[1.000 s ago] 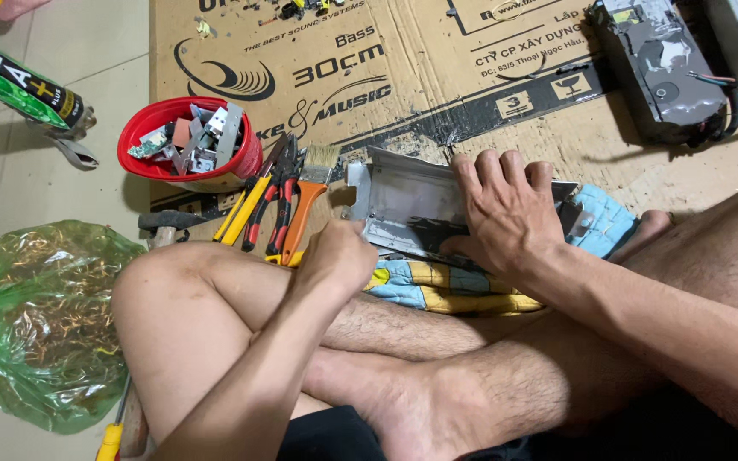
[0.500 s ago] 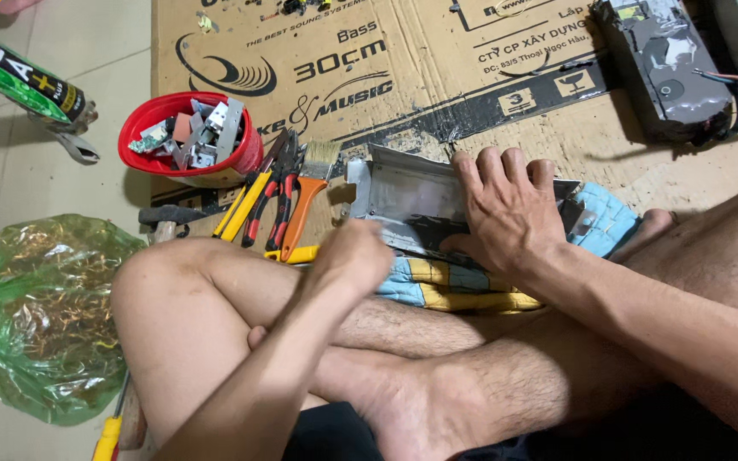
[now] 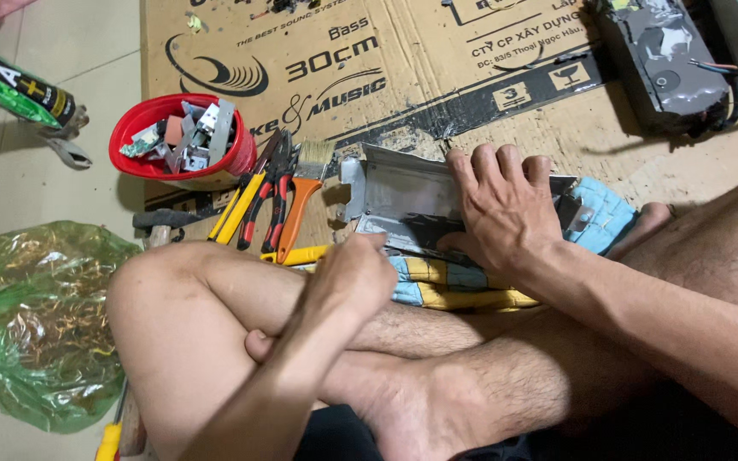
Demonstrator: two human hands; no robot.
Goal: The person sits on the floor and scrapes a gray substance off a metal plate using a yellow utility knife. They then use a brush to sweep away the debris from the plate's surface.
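I sit cross-legged on a flattened cardboard sheet. A grey metal casing lies in front of my legs on a striped cloth. My right hand is spread flat over the casing's right part, pressing it down. My left hand is closed at the casing's near left edge, above my left shin; what it grips is hidden by the fist. A yellow handle pokes out to its left.
Pliers and cutters and an orange-handled paintbrush lie left of the casing. A red bowl holds small parts. A green plastic bag sits at left. A grey electronic unit lies at top right.
My left hand has shifted slightly right, closer to the casing's near edge. My right hand stays spread on the casing.
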